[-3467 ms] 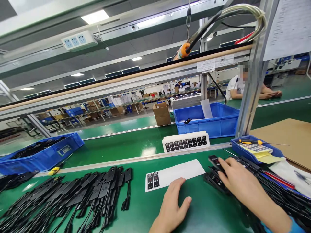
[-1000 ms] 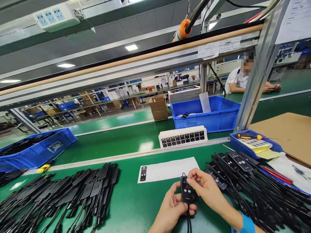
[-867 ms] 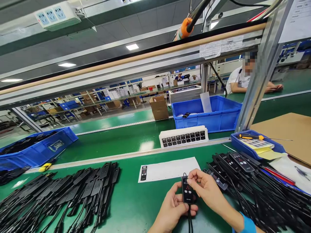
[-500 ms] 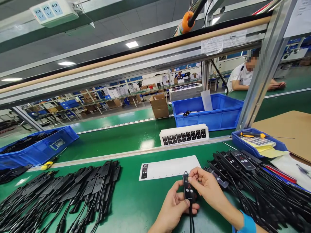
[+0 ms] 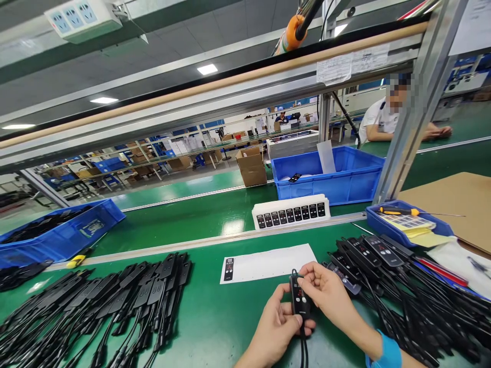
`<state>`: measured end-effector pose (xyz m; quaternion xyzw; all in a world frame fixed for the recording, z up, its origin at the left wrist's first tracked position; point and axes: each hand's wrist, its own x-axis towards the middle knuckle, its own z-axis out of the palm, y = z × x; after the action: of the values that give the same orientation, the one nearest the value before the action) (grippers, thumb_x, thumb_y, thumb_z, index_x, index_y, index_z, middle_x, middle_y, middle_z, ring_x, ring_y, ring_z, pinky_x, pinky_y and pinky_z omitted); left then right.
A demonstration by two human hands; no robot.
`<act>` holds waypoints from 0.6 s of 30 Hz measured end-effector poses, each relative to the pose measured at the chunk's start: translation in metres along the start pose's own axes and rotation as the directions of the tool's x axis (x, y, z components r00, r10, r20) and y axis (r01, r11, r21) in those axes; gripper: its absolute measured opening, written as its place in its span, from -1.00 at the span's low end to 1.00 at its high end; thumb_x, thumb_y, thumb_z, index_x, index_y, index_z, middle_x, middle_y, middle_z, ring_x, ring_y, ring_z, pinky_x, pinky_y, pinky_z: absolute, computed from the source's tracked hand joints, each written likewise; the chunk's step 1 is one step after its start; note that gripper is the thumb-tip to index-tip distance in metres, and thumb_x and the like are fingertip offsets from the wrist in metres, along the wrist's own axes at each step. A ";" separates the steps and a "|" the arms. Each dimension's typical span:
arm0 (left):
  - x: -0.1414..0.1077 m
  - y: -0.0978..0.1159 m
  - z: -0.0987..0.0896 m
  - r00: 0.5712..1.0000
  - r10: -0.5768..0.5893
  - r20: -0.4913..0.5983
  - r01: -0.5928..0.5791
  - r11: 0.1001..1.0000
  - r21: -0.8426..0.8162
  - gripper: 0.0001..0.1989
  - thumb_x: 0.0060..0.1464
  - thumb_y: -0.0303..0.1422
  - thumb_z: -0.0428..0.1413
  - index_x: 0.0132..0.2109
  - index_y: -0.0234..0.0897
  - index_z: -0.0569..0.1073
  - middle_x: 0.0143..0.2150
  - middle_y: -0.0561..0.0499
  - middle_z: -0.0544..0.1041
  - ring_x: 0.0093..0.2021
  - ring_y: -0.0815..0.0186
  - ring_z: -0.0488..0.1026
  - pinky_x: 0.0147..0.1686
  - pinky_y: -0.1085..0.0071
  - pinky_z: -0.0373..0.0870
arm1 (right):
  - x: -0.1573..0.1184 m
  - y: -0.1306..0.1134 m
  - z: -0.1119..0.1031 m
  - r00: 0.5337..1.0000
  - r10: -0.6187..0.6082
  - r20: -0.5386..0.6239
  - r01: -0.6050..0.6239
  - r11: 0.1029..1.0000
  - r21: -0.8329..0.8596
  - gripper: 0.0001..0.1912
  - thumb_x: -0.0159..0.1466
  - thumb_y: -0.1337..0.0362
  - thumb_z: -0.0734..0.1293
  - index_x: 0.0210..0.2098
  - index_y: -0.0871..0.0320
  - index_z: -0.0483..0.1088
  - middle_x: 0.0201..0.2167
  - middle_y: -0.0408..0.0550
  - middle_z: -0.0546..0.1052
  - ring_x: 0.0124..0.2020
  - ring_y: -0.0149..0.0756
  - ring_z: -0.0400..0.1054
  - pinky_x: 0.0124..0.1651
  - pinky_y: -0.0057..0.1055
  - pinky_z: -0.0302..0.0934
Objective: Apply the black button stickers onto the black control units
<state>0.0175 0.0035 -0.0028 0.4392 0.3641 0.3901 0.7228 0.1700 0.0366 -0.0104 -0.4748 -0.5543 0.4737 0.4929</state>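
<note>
My left hand [image 5: 276, 323] is wrapped round a black corded controller [image 5: 299, 301], its face label turned up and its two cords hanging down. The fingers of my right hand [image 5: 322, 287] press at the upper part of the same controller, near its wire loop. Just beyond lies a white label sheet [image 5: 268, 263] with a single black label [image 5: 229, 269] at its left end. On the right is a heap of controllers with labelled faces [image 5: 383, 251]. To the left, many plain black controllers [image 5: 153, 289] lie in rows with their cords toward me.
A stack of label sheets [image 5: 291, 212] stands behind the bench rail, before a blue bin [image 5: 330, 179]. A small blue tray [image 5: 441, 229] holds a screwdriver [image 5: 399, 211] and papers. Another blue bin [image 5: 103, 217] sits at left. A person in white [image 5: 378, 122] sits far right.
Both hands stay on the controller in nearly the same pose. The view has shifted very slightly; the things on the bench have not moved.
</note>
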 end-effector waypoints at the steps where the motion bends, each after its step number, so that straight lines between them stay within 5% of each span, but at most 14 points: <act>1: 0.000 -0.001 -0.001 1.000 -0.002 -0.001 0.002 1.000 -0.007 -0.46 -0.13 -0.24 0.31 -0.06 -0.27 0.23 -0.32 -0.02 0.54 -0.36 0.30 0.56 -0.32 0.44 0.44 | 0.001 0.001 -0.001 1.000 -0.008 -0.011 0.008 1.000 -0.026 -0.81 0.17 0.17 0.31 -0.28 0.14 0.31 -0.59 -0.28 0.24 -0.59 -0.43 0.15 -0.58 -0.52 0.08; 4: 0.000 -0.002 -0.003 1.000 -0.010 -0.002 0.010 0.999 -0.038 -0.46 -0.15 -0.28 0.31 -0.07 -0.27 0.23 -0.23 -0.11 0.56 -0.36 0.27 0.57 -0.32 0.39 0.47 | 0.002 0.005 -0.003 1.000 -0.025 -0.015 0.024 0.994 -0.105 -0.74 0.17 0.17 0.31 -0.17 0.13 0.33 -0.52 -0.25 0.26 -0.51 -0.38 0.22 -0.48 -0.47 0.19; 9: 0.000 0.005 -0.004 0.998 -0.022 -0.056 0.016 0.993 -0.117 -0.59 -0.01 -0.18 0.19 -0.10 -0.30 0.27 -0.33 -0.11 0.57 -0.40 0.19 0.57 -0.39 0.35 0.48 | -0.004 0.012 0.004 0.989 0.008 0.148 0.013 0.990 -0.144 -0.54 0.15 0.16 0.31 0.04 0.10 0.33 -0.23 -0.05 0.43 -0.32 -0.26 0.33 -0.38 -0.41 0.28; 12: 0.000 0.010 -0.002 0.994 -0.010 -0.111 -0.005 0.991 -0.131 -0.66 0.09 -0.13 0.10 -0.14 -0.32 0.30 -0.33 -0.13 0.57 -0.38 0.18 0.57 -0.48 0.43 0.44 | -0.012 0.010 0.012 0.967 0.025 0.255 -0.015 0.999 -0.042 -0.26 0.04 0.28 0.39 0.21 0.07 0.17 0.04 0.02 0.38 -0.16 -0.18 0.35 -0.21 -0.35 0.32; 15: 0.000 0.012 -0.001 0.988 -0.007 -0.152 -0.016 0.989 -0.146 -0.68 0.12 -0.17 0.10 -0.11 -0.31 0.30 -0.33 -0.11 0.57 -0.32 0.19 0.57 -0.47 0.48 0.42 | -0.016 0.003 0.014 0.930 0.056 0.363 -0.093 0.992 0.084 0.02 -0.06 0.33 0.45 0.32 0.04 -0.05 0.12 0.06 0.32 -0.16 -0.16 0.37 -0.27 -0.36 0.34; 18: 0.001 0.010 -0.001 0.986 -0.011 -0.166 -0.011 0.992 -0.127 -0.57 0.08 -0.13 0.14 -0.03 -0.31 0.27 -0.31 -0.10 0.57 -0.37 0.21 0.57 -0.50 0.48 0.42 | -0.015 -0.002 0.012 0.930 0.046 0.365 -0.089 0.991 0.100 -0.16 0.13 0.15 0.37 0.32 0.06 -0.03 0.07 0.08 0.37 -0.17 -0.18 0.38 -0.28 -0.34 0.34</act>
<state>0.0148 0.0076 0.0058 0.3581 0.3975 0.4478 0.7164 0.1591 0.0205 -0.0111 -0.3690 -0.5907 0.6009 0.3923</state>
